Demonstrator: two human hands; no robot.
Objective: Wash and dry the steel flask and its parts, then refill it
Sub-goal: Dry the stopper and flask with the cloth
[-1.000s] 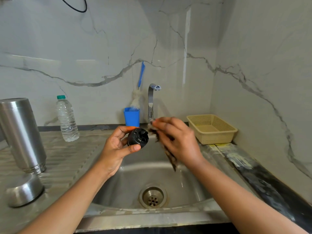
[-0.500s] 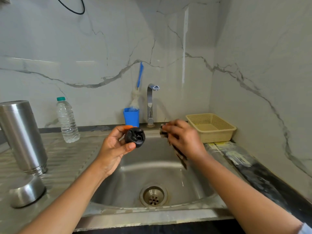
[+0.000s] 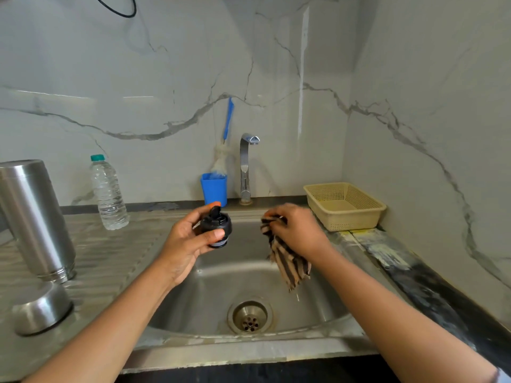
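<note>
Holding a black flask stopper [image 3: 215, 229] over the far left part of the steel sink [image 3: 193, 308], with the left hand [image 3: 188, 241] curled round it, thumb pressed on its near side and the fingers [image 3: 199, 214] wrapped behind; an orange part shows at its top. Gripping a striped brown cloth [image 3: 287, 261] in the right hand [image 3: 297, 230], fingers closed on its bunched top, the rest hanging down over the basin, apart from the stopper and to its right. Standing upside down on the ridged drainboard surface [image 3: 110, 252] at far left: the steel flask body [image 3: 33, 217], mouth down. Just near it, also inverted, a steel cup lid [image 3: 41, 308], close to the body, though contact cannot be told. Further back on the same surface, a clear plastic water bottle [image 3: 109, 194] with a green cap, upright by the marble wall. Behind the sink, a blue cup [image 3: 214, 189] holding a bottle brush [image 3: 226, 128] with a blue handle, just left of the chrome tap [image 3: 246, 167]. At far right, a beige perforated basket [image 3: 345, 214] sitting on the sink's corner. Drain [image 3: 250, 316] in the basin's middle, below and between both hands
</note>
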